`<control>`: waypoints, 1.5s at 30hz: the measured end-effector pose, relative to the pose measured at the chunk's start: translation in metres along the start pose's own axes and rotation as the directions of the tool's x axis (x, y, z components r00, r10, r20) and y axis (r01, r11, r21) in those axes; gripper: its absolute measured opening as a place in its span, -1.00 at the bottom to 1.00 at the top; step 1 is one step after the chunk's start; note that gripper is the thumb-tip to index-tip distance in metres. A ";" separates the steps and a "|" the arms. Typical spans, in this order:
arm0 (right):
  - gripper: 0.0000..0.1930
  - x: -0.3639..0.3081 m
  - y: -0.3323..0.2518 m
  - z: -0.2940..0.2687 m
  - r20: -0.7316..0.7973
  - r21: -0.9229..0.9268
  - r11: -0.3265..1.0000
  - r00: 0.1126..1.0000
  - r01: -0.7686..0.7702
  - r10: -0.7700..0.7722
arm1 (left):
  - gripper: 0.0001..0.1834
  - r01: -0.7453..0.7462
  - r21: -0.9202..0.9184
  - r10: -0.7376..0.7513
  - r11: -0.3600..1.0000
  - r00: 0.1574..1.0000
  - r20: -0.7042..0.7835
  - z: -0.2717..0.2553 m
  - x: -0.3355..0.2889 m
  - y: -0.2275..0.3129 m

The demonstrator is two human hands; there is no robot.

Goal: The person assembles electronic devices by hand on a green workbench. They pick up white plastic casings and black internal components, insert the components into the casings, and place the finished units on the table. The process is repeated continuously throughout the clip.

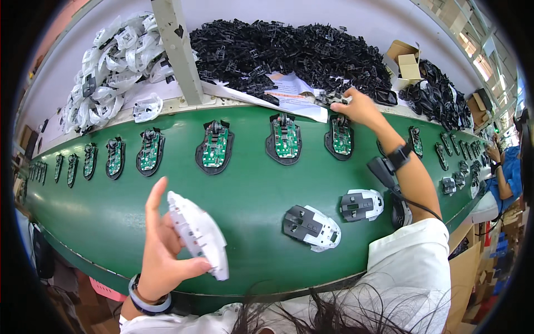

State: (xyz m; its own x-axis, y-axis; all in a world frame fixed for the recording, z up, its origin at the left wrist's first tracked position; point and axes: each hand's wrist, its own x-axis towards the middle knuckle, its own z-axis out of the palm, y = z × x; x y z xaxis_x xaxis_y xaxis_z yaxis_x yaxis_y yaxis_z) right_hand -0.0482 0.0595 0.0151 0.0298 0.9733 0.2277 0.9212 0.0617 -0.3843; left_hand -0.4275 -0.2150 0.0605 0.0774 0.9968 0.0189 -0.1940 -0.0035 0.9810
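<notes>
My left hand (167,253) grips a white plastic mouse shell (201,234) by its edges, tilted on its side above the near part of the green belt. At the belt's far side, my right hand (360,108) reaches out with thumb and fingers drawn together. Whatever is between those fingertips is too small to make out. Just below them lies a black mouse base with a green circuit board (341,139). Two grey-and-white mouse shells (314,228) (362,205) rest on the belt between my arms. A black mouse part (400,211) is partly hidden by my right forearm.
More mouse bases with boards (214,147) line the green belt (250,206) in a row. Behind it are heaps of black plastic parts (289,50) and white shells (119,55), a post (177,50) and a cardboard box (405,64). Another person (503,178) sits at far right.
</notes>
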 end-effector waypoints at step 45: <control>-0.87 0.035 -0.028 0.037 -0.034 0.024 0.900 0.901 0.434 -0.433 | -0.53 0.135 -0.202 -0.162 0.970 0.979 -0.122 -0.035 0.012 -0.020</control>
State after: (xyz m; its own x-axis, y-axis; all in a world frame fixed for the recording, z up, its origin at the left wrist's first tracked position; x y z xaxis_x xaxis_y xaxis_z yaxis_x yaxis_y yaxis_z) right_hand -0.0875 0.0998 0.0013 -0.3591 0.8421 0.4023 0.8332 0.4835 -0.2684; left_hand -0.4565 -0.1998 0.0342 -0.0125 0.9864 -0.1640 -0.3755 0.1474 0.9150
